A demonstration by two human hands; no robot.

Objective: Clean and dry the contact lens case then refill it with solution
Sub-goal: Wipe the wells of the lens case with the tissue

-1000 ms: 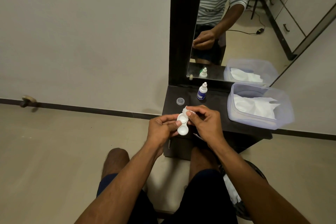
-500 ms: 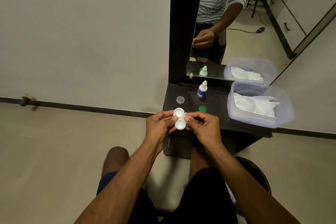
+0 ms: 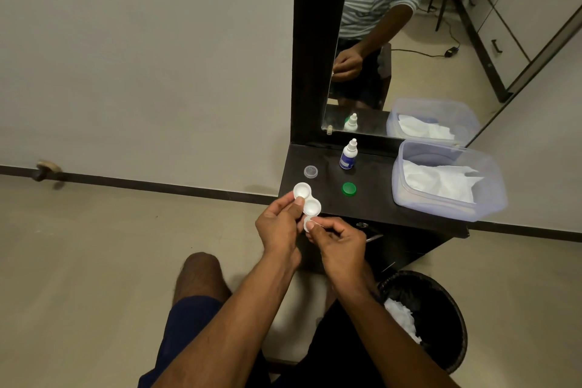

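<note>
The white contact lens case shows two open wells facing up, held over the front left edge of the dark shelf. My left hand pinches the case at its middle. My right hand pinches a small white cap just below the case. A green cap lies on the shelf. The small solution bottle stands upright near the mirror, its clear cap lying apart to the left.
A clear plastic tub with white tissues sits at the shelf's right end. A black waste bin holding used tissue stands on the floor by my right arm. The mirror rises behind the shelf.
Both hands have shifted left and slightly toward me. The case has tilted and both its wells now show. My right hand has come away below it with the white cap.
</note>
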